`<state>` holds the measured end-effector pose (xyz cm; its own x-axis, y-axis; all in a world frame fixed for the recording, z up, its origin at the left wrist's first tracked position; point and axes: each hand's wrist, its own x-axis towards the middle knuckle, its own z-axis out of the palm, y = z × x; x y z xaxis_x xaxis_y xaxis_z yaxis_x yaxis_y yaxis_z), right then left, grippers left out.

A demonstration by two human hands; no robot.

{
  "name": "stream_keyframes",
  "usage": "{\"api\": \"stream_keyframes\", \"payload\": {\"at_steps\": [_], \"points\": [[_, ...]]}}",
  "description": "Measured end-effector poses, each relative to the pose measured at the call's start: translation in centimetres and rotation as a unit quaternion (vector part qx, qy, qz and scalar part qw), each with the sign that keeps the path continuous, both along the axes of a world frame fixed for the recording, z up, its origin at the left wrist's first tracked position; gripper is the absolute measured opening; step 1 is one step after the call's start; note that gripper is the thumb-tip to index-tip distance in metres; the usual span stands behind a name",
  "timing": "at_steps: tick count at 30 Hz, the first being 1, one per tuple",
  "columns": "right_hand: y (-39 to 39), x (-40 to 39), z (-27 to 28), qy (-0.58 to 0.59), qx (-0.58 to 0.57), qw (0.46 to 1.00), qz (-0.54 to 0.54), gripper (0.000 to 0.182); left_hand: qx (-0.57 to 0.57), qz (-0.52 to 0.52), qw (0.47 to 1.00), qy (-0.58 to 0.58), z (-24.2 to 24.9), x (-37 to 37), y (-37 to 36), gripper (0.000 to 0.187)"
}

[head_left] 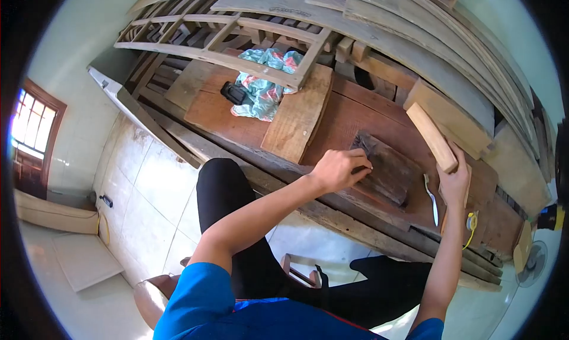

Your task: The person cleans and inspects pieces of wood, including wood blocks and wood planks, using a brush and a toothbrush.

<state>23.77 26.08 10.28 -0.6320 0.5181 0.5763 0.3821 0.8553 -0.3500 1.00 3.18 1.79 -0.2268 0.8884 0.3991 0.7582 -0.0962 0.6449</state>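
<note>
My right hand (pixel 455 177) grips the lower end of a pale wooden block (pixel 431 135), which is long, smooth and held tilted up off the bench. The fingers of my left hand (pixel 341 169) are curled, thumb and fingertips close together, and whatever may be between them cannot be made out. That hand hovers at the left edge of a dark, worn wooden block (pixel 388 171) lying on the reddish-brown board (pixel 349 112). Close to my right wrist, a toothbrush-like brush (pixel 432 202) with a white handle rests on the board.
A yellow tape measure (pixel 472 221) lies right of my forearm. Behind are stacked planks (pixel 415 38) and a wooden frame (pixel 231 29). A patterned cloth (pixel 261 91) and a black object (pixel 233 93) sit left. A fan (pixel 531 263) stands at far right.
</note>
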Motion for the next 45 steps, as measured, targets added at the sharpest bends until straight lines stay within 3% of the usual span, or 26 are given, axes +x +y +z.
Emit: {"api": "stream_keyframes", "payload": {"at_steps": [2, 6, 9, 13, 16, 23, 26, 32, 35, 40, 44, 45], "points": [[1.0, -1.4, 0.8, -0.046, -0.105, 0.993, -0.033, 0.051, -0.001, -0.003, 1.000, 0.012, 0.0, 0.1, 0.1, 0.013], [4.3, -4.5, 1.4, -0.073, -0.071, 0.995, -0.021, 0.056, 0.009, -0.007, 1.000, 0.011, -0.2, 0.2, 0.1, 0.011], [4.5, -7.1, 3.2, -0.149, -0.124, 0.981, -0.032, 0.064, 0.017, -0.011, 1.000, 0.023, -0.3, 0.1, 0.0, 0.010], [6.6, -8.4, 1.6, -0.194, -0.084, 0.976, -0.057, 0.072, 0.020, -0.013, 0.999, 0.027, 0.1, 0.4, -0.3, 0.009], [6.3, -9.4, 1.5, -0.193, -0.089, 0.976, -0.055, 0.070, 0.016, -0.010, 1.000, 0.018, 0.0, 0.7, -0.1, 0.008], [3.8, -10.0, 1.3, -0.130, -0.124, 0.980, -0.082, 0.064, -0.002, 0.012, 1.000, -0.027, -0.1, 0.8, -0.3, 0.011], [4.9, -7.9, -1.9, 0.002, -0.100, 0.995, -0.025, 0.067, -0.005, 0.011, 1.000, -0.029, -0.2, 0.7, -0.4, 0.012], [4.0, -5.0, -9.1, 0.161, -0.291, 0.943, -0.024, 0.061, 0.023, 0.012, 0.999, -0.041, -0.7, 0.8, -0.4, 0.013], [5.8, -4.6, -11.8, 0.141, -0.299, 0.944, 0.002, 0.052, 0.032, 0.028, 0.999, -0.034, -0.4, 1.1, -0.6, 0.013], [4.7, -4.7, -8.4, 0.088, -0.283, 0.952, -0.074, 0.043, 0.018, 0.023, 0.996, -0.080, -0.4, 0.8, -0.4, 0.022], [4.1, -5.4, -5.4, 0.168, -0.228, 0.951, -0.125, 0.042, 0.006, 0.057, 0.994, -0.088, -0.1, 0.4, -0.4, 0.029], [3.5, -5.6, -4.5, 0.223, -0.216, 0.946, -0.097, 0.036, -0.009, 0.080, 0.993, -0.088, -0.3, 0.3, -0.5, 0.033]]}}
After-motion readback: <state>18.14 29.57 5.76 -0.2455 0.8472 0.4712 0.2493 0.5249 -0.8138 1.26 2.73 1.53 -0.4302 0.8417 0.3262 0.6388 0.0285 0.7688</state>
